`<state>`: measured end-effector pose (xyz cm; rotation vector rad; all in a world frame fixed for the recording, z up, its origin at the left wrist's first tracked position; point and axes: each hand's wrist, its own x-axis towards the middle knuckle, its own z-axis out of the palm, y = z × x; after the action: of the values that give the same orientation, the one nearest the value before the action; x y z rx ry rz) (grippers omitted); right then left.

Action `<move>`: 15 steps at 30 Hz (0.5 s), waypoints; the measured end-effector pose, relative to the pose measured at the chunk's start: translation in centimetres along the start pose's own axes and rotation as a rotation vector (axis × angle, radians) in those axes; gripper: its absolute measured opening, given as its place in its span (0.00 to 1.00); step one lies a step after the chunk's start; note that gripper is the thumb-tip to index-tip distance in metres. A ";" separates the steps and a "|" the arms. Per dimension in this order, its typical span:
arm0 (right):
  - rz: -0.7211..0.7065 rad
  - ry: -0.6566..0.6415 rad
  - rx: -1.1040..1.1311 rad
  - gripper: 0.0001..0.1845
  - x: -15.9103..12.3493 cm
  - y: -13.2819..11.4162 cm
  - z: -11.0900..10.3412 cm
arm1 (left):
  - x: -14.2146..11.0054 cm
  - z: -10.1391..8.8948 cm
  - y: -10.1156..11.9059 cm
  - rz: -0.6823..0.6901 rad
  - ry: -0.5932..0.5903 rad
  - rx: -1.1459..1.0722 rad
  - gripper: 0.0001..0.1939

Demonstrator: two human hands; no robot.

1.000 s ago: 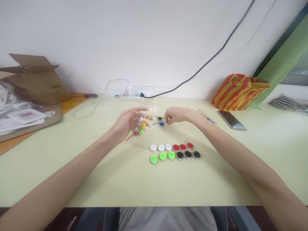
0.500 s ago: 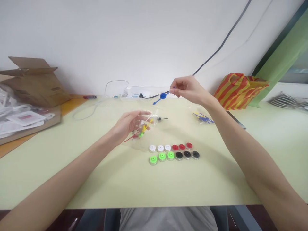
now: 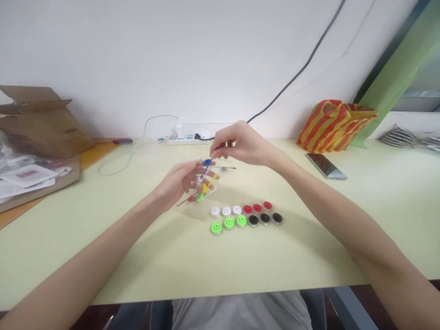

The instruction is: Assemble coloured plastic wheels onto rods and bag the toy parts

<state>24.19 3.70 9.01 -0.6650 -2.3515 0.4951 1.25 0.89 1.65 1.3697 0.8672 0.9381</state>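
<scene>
Pinched in the right hand's (image 3: pixel 241 143) fingertips, the blue pointer (image 3: pixel 206 163) lies below and left of the grip, its long axis slanting down toward the nearby left hand (image 3: pixel 178 181). That hand, fingers curled, holds a clear bag (image 3: pixel 198 182) with yellow (image 3: pixel 205 186), green (image 3: pixel 200 197) and red (image 3: pixel 186 200) pointers. Beside it lies a black pointer (image 3: pixel 224 168); nearer the person, round pieces (image 3: pixel 247 209) form two rows.

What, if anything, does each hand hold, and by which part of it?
The right hand pinches the blue pointer by one end. Other coloured pieces lie against the left hand; its exact hold cannot be told.
</scene>
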 end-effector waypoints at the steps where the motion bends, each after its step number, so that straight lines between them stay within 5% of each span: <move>1: 0.007 0.011 0.032 0.06 -0.1 0.1 -0.2 | 0.0 0.0 0.0 -0.007 0.007 -0.008 0.27; 15: -0.014 0.013 -0.150 0.15 -0.8 -1.4 -1.5 | 0.1 -0.1 -0.3 0.011 -0.021 -0.036 0.27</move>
<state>25.24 2.42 10.44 -0.7175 -2.3965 0.3090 1.19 1.02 1.31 1.3529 0.8242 0.9424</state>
